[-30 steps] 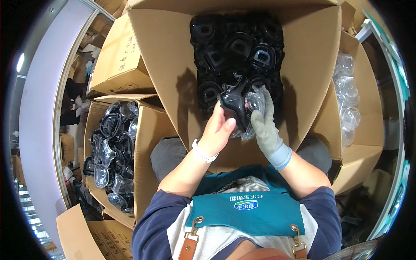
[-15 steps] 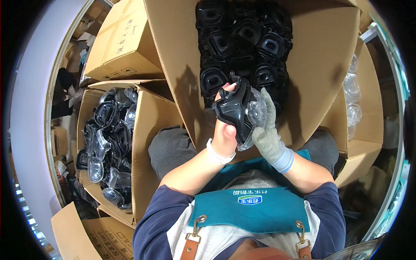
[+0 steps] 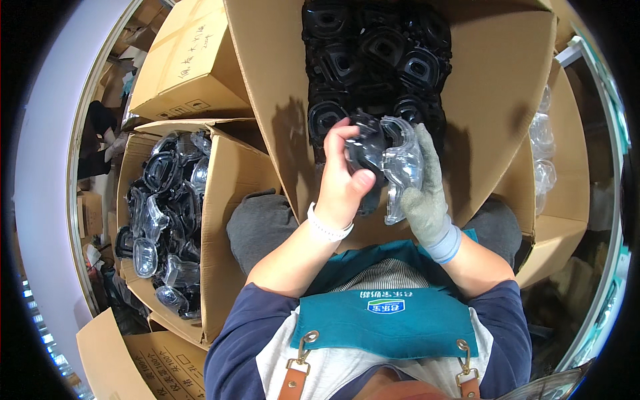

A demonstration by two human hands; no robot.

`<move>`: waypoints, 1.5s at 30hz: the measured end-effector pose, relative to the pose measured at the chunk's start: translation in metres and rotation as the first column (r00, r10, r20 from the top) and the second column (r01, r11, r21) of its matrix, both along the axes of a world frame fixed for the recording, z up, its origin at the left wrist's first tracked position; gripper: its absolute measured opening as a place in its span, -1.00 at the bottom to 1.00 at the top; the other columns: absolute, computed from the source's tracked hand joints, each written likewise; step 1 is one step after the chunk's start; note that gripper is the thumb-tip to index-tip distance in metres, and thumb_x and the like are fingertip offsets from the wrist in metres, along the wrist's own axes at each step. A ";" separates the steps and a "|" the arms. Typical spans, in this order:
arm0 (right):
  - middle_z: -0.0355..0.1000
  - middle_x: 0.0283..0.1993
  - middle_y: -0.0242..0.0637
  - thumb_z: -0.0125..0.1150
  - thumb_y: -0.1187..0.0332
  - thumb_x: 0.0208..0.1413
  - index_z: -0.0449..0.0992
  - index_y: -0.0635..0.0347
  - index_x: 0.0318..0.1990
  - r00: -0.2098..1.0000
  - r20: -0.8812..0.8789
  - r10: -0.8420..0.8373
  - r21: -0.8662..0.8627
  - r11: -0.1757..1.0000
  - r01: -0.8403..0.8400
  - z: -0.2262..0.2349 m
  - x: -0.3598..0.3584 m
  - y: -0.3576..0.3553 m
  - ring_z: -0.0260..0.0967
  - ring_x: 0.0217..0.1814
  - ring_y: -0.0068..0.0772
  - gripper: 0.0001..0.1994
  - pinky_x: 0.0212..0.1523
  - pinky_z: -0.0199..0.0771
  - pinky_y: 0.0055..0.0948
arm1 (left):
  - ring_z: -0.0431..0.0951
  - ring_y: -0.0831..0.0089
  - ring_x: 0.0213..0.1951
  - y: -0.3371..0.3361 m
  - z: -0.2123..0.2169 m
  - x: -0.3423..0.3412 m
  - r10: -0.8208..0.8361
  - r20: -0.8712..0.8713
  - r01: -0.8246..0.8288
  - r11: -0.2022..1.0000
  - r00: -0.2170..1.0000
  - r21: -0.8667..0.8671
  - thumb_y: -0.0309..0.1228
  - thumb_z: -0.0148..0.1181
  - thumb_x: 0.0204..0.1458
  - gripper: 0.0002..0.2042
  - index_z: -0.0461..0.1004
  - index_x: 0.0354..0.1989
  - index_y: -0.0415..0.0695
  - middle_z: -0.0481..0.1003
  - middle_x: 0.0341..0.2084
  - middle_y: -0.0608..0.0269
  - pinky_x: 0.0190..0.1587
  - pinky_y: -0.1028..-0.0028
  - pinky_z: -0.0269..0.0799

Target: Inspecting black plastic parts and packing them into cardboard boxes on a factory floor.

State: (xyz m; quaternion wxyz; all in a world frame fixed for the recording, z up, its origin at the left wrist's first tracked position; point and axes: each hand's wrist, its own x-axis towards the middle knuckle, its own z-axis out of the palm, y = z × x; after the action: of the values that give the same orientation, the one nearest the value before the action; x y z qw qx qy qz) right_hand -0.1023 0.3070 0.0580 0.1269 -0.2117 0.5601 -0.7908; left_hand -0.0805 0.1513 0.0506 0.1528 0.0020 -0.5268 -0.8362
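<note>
View: head, only one, looking down at lap and boxes.
Left hand [image 3: 343, 183]: bare, one white wristband; fingers curled, gripping the black frame [image 3: 365, 148], thumb on its near edge.
Right hand [image 3: 421, 193]: grey glove, blue cuff; closed around the clear lens [image 3: 402, 163] from the right side and beneath, fingers up along it.
Frame and lens: one of each, touching, held together between both hands, above the near wall of the big box [image 3: 493, 87], over the lap.
Big box: one, open, flaps spread; black frames stacked in its far part, roughly ten visible, exact count cannot tell as they overlap.
Left box [image 3: 230, 180]: one, open, at the person's left, just beside the left knee; holds a heap of goggles [image 3: 163, 220] with black frames and clear lenses, a dozen or more, count unclear.
Closed box [image 3: 190, 67]: one, shut, behind the left box, handwriting on its top.
Right box [image 3: 563, 227]: one, open, at the person's right, partly hidden by the big box flap; clear lenses [image 3: 543, 153] piled in it, about four show.
Low box [image 3: 143, 360]: one, at lower left, near edge only.
Apron [image 3: 387, 323]: one, teal bib, two brown straps with metal clips.
Knees: two, grey trousers, the big box resting between them.
Boxes total: five in view.
</note>
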 end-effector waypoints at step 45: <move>0.28 0.18 -0.24 0.31 0.23 0.16 0.17 0.30 0.25 0.981 -0.045 -0.191 0.026 0.981 0.192 -0.001 0.010 0.008 0.26 0.17 -0.41 -0.39 0.21 0.30 -0.38 | 0.46 0.59 -0.24 0.015 0.002 -0.001 0.263 -0.088 -0.267 0.963 0.961 -0.041 0.31 0.23 -0.06 -0.19 0.34 -0.02 -0.32 0.47 -0.28 0.32 -0.15 0.58 0.41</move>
State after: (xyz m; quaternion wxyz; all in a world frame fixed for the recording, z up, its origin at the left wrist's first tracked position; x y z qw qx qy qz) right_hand -0.0921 0.3154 0.0565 0.0417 -0.1716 0.5922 -0.7862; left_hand -0.0818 0.1665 0.0523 0.2847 0.0345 -0.5369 -0.7934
